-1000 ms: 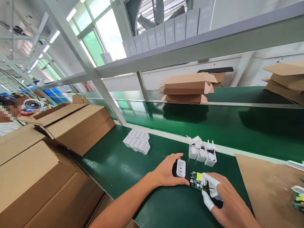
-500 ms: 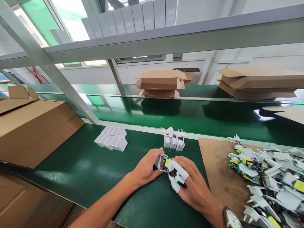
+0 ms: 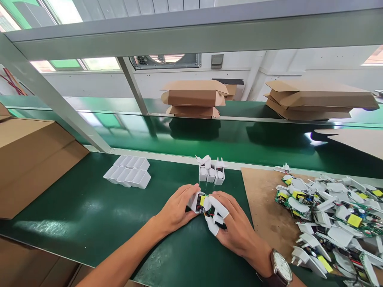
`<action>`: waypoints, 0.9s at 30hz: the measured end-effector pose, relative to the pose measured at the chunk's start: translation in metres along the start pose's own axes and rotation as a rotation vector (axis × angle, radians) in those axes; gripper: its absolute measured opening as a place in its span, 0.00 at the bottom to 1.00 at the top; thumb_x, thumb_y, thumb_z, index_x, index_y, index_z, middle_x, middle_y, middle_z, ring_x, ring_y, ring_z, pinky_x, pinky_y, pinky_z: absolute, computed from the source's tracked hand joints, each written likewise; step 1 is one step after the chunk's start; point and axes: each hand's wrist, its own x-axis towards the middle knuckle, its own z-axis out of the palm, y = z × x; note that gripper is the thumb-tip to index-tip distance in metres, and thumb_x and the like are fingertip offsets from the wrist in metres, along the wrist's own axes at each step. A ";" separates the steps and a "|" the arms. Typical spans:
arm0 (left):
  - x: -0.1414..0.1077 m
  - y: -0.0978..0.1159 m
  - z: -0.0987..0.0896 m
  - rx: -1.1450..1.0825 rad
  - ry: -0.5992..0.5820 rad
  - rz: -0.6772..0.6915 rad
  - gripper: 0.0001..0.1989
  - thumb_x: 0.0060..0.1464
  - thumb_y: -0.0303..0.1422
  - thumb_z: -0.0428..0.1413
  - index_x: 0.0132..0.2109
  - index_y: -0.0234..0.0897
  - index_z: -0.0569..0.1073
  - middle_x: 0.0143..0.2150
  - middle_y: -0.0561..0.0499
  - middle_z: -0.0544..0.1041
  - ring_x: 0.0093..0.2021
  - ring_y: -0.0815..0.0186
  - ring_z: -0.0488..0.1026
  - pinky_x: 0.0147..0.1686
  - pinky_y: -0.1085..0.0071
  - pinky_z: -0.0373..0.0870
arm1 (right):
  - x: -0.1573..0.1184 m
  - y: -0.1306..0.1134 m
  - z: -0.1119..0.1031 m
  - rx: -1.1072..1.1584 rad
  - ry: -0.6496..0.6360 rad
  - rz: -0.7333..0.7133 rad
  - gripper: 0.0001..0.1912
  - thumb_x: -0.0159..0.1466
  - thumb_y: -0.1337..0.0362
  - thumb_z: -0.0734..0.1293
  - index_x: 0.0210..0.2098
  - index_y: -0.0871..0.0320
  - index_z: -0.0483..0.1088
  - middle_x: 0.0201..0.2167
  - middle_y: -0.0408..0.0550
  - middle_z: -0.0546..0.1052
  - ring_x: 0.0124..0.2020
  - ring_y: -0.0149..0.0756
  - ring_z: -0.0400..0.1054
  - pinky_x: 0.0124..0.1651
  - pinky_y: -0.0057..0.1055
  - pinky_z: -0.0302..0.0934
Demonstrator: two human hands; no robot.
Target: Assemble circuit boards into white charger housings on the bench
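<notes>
My left hand (image 3: 181,205) is closed around a small white plastic housing (image 3: 194,202) with its open end turned to the right. In my right hand (image 3: 235,221), whose thumb and index finger wear white finger covers, is a circuit board (image 3: 204,201) with a yellow-wrapped transformer, wires and a white plastic part. The board's left end sits at the housing's mouth, partly inside it. How deep it goes is hidden. Beyond my hands stands a group of three white housings (image 3: 211,175) with parts in them. To the left lies a block of white housings (image 3: 128,171), open side up.
A heap of circuit boards with white plug parts (image 3: 335,223) covers much of a brown board (image 3: 257,199) on the right. A large cardboard box (image 3: 38,159) stands at left. Behind the green table runs a conveyor (image 3: 233,139) with folded cartons (image 3: 194,97) beyond it. A metal beam (image 3: 191,36) crosses above.
The view has shifted down and to the right, so everything appears further left and slightly higher. Both hands keep hold of the housing and the circuit board, with the board still at the housing's mouth.
</notes>
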 end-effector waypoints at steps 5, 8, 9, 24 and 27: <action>-0.001 0.000 0.001 -0.004 0.005 -0.010 0.41 0.63 0.34 0.61 0.75 0.40 0.49 0.58 0.38 0.77 0.58 0.53 0.75 0.55 0.54 0.78 | -0.004 0.004 0.001 0.024 -0.034 0.020 0.36 0.67 0.75 0.64 0.72 0.59 0.51 0.56 0.63 0.73 0.59 0.54 0.68 0.55 0.56 0.74; 0.000 0.000 0.001 -0.002 0.000 -0.022 0.40 0.63 0.35 0.61 0.74 0.40 0.49 0.58 0.38 0.77 0.59 0.53 0.75 0.56 0.53 0.77 | -0.005 0.005 0.002 0.027 -0.038 0.037 0.36 0.67 0.75 0.64 0.72 0.60 0.51 0.56 0.63 0.73 0.60 0.55 0.67 0.56 0.55 0.74; -0.001 0.000 0.001 -0.003 -0.004 -0.024 0.40 0.63 0.35 0.61 0.74 0.41 0.49 0.58 0.38 0.77 0.59 0.52 0.75 0.56 0.53 0.77 | -0.005 0.005 0.002 0.027 -0.040 0.040 0.36 0.67 0.75 0.65 0.72 0.61 0.51 0.56 0.64 0.73 0.60 0.55 0.67 0.56 0.55 0.73; 0.000 0.005 0.003 -0.042 -0.044 -0.043 0.42 0.62 0.35 0.63 0.75 0.44 0.49 0.60 0.39 0.77 0.60 0.51 0.74 0.57 0.52 0.75 | -0.002 0.004 0.004 0.092 -0.047 0.036 0.34 0.67 0.72 0.67 0.70 0.59 0.53 0.55 0.62 0.74 0.59 0.53 0.68 0.57 0.54 0.72; -0.002 0.008 0.006 -0.215 -0.153 -0.140 0.45 0.62 0.34 0.62 0.76 0.47 0.45 0.64 0.39 0.74 0.64 0.50 0.71 0.61 0.47 0.71 | 0.001 0.003 -0.001 0.221 -0.051 0.129 0.29 0.70 0.67 0.67 0.68 0.55 0.57 0.55 0.60 0.74 0.57 0.50 0.70 0.57 0.51 0.73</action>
